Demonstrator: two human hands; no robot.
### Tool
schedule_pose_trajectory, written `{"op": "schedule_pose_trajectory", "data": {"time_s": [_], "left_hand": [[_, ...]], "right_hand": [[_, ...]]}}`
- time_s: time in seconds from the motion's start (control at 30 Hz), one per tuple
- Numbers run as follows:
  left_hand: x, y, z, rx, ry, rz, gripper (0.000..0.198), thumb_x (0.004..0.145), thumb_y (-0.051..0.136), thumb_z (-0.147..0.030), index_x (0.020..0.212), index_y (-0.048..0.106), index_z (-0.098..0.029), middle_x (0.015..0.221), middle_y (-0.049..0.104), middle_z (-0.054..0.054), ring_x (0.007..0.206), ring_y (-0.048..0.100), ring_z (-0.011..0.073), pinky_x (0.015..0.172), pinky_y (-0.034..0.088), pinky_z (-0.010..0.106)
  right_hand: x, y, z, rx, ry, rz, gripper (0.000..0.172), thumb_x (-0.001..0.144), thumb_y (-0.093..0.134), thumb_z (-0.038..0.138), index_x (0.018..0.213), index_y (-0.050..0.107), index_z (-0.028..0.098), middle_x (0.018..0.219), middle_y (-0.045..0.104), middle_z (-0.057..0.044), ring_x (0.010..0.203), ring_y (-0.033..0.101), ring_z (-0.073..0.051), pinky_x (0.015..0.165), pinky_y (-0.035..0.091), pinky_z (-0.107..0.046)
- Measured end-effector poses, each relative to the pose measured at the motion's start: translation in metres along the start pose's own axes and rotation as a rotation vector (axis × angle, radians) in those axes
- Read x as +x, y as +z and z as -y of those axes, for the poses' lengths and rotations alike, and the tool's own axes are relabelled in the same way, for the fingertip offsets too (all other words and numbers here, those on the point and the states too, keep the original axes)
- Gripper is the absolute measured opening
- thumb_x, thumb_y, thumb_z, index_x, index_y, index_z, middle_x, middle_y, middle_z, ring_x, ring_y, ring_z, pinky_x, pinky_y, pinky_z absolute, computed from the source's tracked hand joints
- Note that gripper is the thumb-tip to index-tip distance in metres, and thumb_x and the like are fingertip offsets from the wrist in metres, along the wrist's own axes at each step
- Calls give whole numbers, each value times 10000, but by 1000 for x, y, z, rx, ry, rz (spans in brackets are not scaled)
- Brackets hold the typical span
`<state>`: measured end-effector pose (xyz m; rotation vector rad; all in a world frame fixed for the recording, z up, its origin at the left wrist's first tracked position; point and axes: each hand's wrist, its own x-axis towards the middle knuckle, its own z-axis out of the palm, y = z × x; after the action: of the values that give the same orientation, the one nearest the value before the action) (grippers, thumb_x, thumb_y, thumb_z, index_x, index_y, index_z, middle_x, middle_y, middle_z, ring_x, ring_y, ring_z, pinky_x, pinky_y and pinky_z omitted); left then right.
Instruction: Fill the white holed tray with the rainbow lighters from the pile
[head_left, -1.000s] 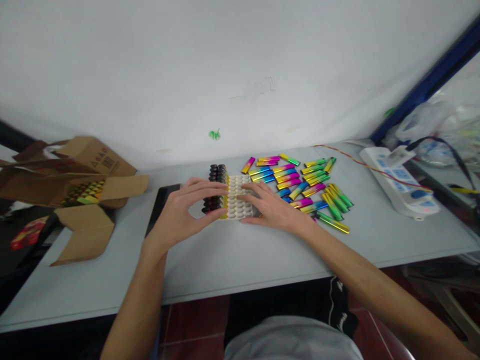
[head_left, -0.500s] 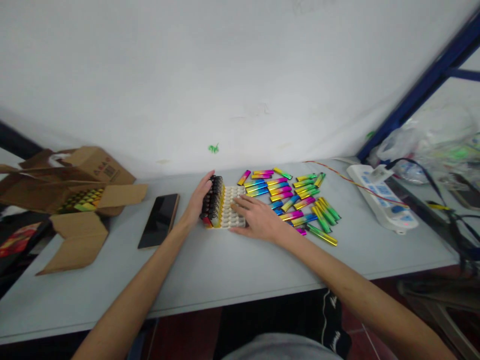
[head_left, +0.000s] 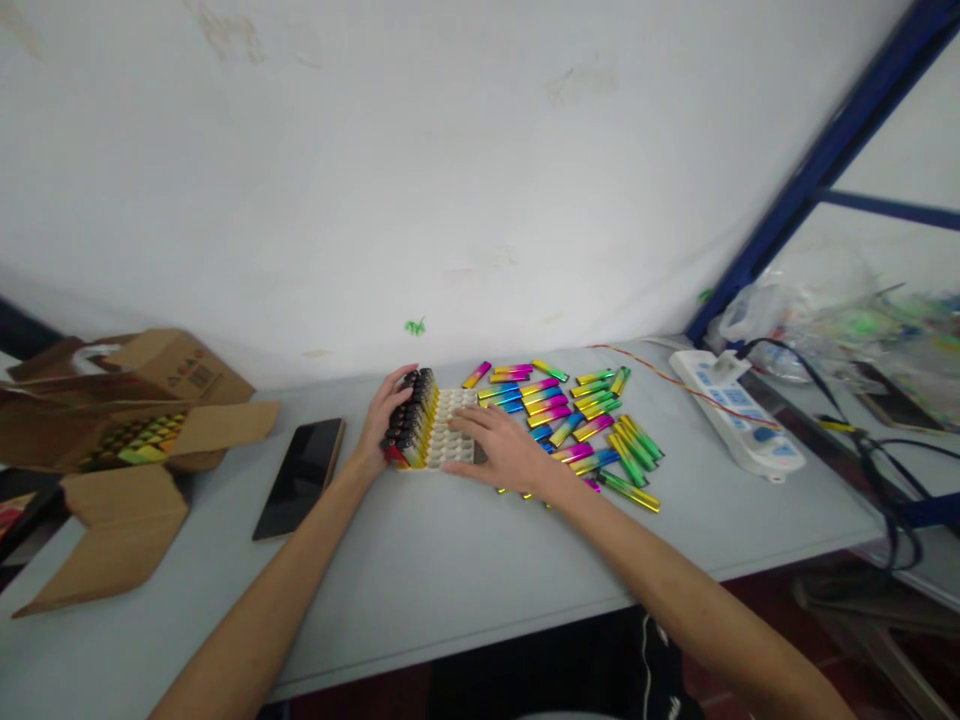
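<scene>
A white tray (head_left: pixel 451 455) with rows of round sockets lies on the table in front of me. Its left part carries upright cigarette lighters (head_left: pixel 410 420) with black tops and mostly yellow bodies, one red at the near corner. Curled round the left side of this block, my left hand (head_left: pixel 381 415) grips the lighters. My right hand (head_left: pixel 499 445) rests over the tray's right end, fingers stretched across the sockets and thumb apart near the front edge. Shiny metallic sleeve-like pieces (head_left: pixel 547 408) in pink, blue, green and gold are scattered to the right, some partly behind my right hand.
A dark phone (head_left: pixel 300 478) lies left of the tray. Farther left, an opened cardboard box (head_left: pixel 225 428) contains more yellow and green pieces. On the right are a white power strip (head_left: pixel 739 415) with cables and plastic bags (head_left: pixel 765 320). A wall (head_left: pixel 480 180) borders the table's back.
The camera view has shifted, so the table's contents appear slightly lower and farther left. Both hands keep nearly the same places at the tray.
</scene>
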<state>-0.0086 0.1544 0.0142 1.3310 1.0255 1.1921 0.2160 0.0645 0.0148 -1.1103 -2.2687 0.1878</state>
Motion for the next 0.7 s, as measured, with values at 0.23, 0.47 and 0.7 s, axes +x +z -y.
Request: {"op": "schedule_pose_trajectory", "data": {"time_s": [0.23, 0.47, 0.7], "left_hand": [[0, 1, 1, -27, -32, -11, 637, 816, 721, -461, 1394, 632, -209, 1357, 691, 84, 1205, 645, 286, 974, 520, 337], [-2, 4, -3, -110, -29, -44, 687, 772, 771, -519, 1372, 669, -201, 1391, 688, 80, 1258, 622, 304, 1013, 497, 337], [-8, 7, -4, -246, -12, -39, 704, 826, 738, -542, 1454, 602, -255, 1352, 710, 73, 1271, 650, 286, 1084, 490, 384]], "right_hand": [[-1, -58, -58, -6, 169, -330, 292, 1064, 553, 359, 1220, 705, 165, 1270, 726, -157, 1217, 676, -276, 1106, 522, -460], [-23, -112, -108, -155, 266, -243, 213, 987, 648, 272, 1165, 732, 191, 1098, 771, -108, 983, 734, -257, 948, 569, -417], [-21, -100, -122, -221, 284, 38, 173, 967, 675, 204, 1108, 764, 159, 1092, 763, -136, 994, 722, -274, 941, 555, -411]]}}
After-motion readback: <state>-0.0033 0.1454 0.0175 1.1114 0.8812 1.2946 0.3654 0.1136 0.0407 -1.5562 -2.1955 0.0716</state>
